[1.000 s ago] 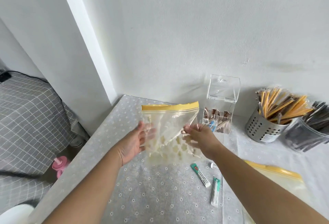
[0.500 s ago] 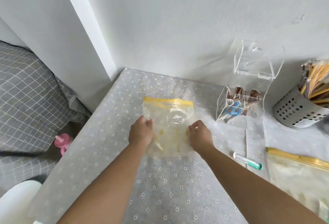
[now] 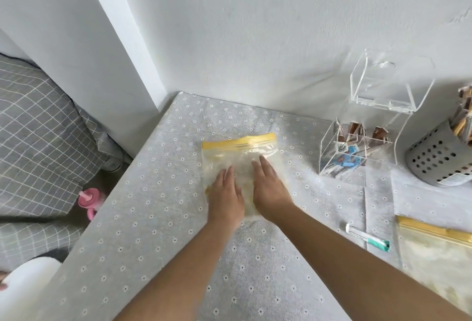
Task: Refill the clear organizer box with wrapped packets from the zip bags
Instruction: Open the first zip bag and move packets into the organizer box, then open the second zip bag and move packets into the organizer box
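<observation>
Head view, progress: The clear organizer box stood at the right of the frame against the wall, lid tipped up, with wrapped packets already in its compartments. By my reading the refill was partly or mostly done, though how full the compartments were could not be told.

Head view, zip bag in hand: A yellow-topped zip bag lay flat on the bench at the centre of the frame. It looked nearly empty, apparently being pressed flat.

Head view, what was left: A second zip bag lay at the lower right edge, pale contents inside. One loose packet with a green end lay on the bench just left of it. Both seemed not yet dealt with.

Head view, left hand: The left hand rested palm down on the lower left of the central bag, fingers spread. Its grip was loose, closed on nothing.

Head view, right hand: The right hand lay flat beside it on the bag's lower right, fingers extended, holding nothing.

Head view, box relative to grip: The organizer box stood to the upper right of both hands, apart from them and untouched.

Head view, other things: A perforated metal cup of sticks stood at the far right edge.
</observation>
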The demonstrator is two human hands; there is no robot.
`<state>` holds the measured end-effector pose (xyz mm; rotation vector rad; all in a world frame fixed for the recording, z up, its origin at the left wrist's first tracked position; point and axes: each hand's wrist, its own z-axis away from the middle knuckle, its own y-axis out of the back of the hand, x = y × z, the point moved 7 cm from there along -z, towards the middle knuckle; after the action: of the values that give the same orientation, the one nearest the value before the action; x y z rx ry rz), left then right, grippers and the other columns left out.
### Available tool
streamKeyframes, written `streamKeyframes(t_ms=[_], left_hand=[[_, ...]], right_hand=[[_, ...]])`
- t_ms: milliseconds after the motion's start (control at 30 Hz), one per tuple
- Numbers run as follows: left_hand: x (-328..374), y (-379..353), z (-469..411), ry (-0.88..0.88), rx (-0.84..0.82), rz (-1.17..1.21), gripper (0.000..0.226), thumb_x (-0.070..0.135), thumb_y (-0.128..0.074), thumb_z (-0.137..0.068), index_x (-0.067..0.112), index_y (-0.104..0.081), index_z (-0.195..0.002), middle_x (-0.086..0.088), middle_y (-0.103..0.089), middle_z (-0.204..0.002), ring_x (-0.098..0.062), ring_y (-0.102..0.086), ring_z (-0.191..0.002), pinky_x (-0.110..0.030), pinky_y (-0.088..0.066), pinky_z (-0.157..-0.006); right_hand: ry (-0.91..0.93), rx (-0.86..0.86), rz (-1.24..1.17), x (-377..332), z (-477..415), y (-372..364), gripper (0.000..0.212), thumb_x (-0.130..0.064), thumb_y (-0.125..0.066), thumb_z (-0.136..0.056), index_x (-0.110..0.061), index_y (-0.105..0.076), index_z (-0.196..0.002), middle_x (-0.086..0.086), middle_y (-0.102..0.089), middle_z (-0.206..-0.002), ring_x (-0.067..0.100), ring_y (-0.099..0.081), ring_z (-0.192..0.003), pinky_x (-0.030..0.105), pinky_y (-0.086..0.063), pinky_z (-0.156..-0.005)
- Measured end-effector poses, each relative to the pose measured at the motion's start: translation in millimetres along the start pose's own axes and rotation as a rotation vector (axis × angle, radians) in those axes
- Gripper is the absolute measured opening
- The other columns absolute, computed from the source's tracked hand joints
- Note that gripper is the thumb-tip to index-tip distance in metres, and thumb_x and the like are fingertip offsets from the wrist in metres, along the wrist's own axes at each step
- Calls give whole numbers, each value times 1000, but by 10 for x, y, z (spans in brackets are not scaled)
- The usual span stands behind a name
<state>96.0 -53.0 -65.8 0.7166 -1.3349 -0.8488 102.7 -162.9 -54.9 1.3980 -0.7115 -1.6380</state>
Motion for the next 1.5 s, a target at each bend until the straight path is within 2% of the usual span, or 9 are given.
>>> streamKeyframes(t_ms=[200, 400, 533, 667, 833, 1000, 1100, 1267, 1500], left_hand=[[-247, -132, -153, 19, -94, -298, 57, 40, -19, -101, 27, 5, -151, 2, 12, -161, -16, 10, -148, -39, 3, -122], [-281, -129, -157, -3, -51, -366, 59, 45, -15, -99, 27, 9, -151, 1, 14, -160, -18, 11, -148, -41, 3, -122], [-278, -115, -165, -19, -123, -388, 60, 45, -13, -99, 25, 12, -150, -1, 17, -159, -19, 14, -148, -41, 4, -122], [-180, 0, -209, -42, -244, -427, 61, 43, -17, -100, 22, 10, -151, -3, 17, -160, -19, 13, -148, -40, 2, -122], [335, 189, -54, -122, -179, -381, 60, 35, -29, -101, 16, -4, -152, -3, 0, -162, -17, -3, -149, -37, -10, -122], [1140, -13, 494, -325, -147, -351, 61, 34, -39, -97, 16, -16, -151, -4, -17, -159, -18, -15, -147, -34, -19, -118], [1707, -367, 805, -462, -221, -333, 65, 38, -39, -98, 15, -11, -151, -4, -17, -159, -20, -15, -146, -35, -20, -118], [2474, -923, 1032, -573, -351, -333, 70, 40, -42, -97, 14, -8, -152, -8, -14, -159, -23, -15, -147, -39, -21, -118], [2812, -1568, 1009, -474, -518, -305, 80, 44, -53, -91, 17, -8, -151, -11, -24, -156, -27, -26, -142, -42, -30, -115]], right_hand=[[18, -34, 273, 253, -126, -193, 61, -40, -13, -100, -12, 8, -151, 3, 14, -160, 15, 13, -147, 28, 11, -116], [22, -27, 337, 296, -90, -224, 76, -57, 1, -89, -13, 16, -149, 4, 22, -157, 17, 18, -146, 32, 11, -118], [25, -83, 398, 337, -98, -208, 89, -68, 11, -78, -13, 19, -147, 6, 24, -156, 19, 20, -145, 36, 10, -119], [-18, -114, 410, 375, 22, -111, 77, -59, -8, -94, -10, 17, -147, 7, 21, -157, 20, 18, -146, 40, 7, -121], [10, -65, 280, 378, 371, 215, 65, -43, -22, -100, -12, 3, -151, 1, 11, -160, 14, 13, -147, 35, 4, -122], [-45, 122, 159, 908, 1079, 792, 48, -27, -40, -96, -22, -34, -143, -5, -26, -155, 14, -15, -146, 31, -13, -119], [-201, 214, 144, 1497, 1617, 1128, 44, -23, -46, -93, -25, -43, -137, -7, -40, -146, 14, -28, -140, 30, -24, -114], [-392, 185, 144, 2270, 2262, 1303, 57, -30, -51, -91, -24, -32, -144, -6, -30, -152, 15, -21, -143, 32, -24, -115], [-418, -26, 193, 2878, 2263, 1346, 112, -53, -72, -72, -22, 0, -152, -6, 1, -161, 17, 3, -149, 40, -9, -119]])
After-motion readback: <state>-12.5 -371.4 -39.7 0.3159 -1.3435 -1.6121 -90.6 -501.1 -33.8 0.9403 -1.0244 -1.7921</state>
